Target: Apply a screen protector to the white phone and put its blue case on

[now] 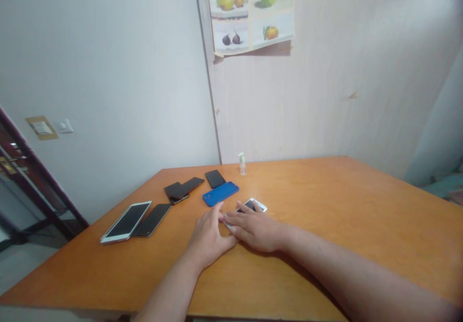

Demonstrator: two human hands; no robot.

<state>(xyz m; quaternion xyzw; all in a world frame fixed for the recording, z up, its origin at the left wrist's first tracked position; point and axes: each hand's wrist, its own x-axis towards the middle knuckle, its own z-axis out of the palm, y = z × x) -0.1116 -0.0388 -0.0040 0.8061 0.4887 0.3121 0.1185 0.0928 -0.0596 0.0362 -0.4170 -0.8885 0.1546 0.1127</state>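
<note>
Hands meet over a white phone [251, 204] lying flat near the middle of an orange-brown wooden surface [336, 206]. The right hand [257, 227] reaches across from the side, palm down, fingers outstretched and slightly spread over the screen; no grip on the phone shows. The left hand [212, 235] is bent around the phone's near end, thumb and forefinger well parted, its other fingers partly hidden, so whether it has hold of the edge cannot be told.

The step in hand looks to be steadying or squaring the phone where it lies. Any move from here would seem to call for light, level pressure from the right hand and, should the phone be raised, left fingertips tucked under its thin edge.

Just beyond lies a blue phone case [221, 194], with a black phone [214, 179] behind it. Farther left, one dark phone [191, 187] rests across another [171, 191]; nearer, a white tablet [127, 222] sits against a dark device [154, 220]. A small pump bottle [242, 166] stands near the far edge.
</note>
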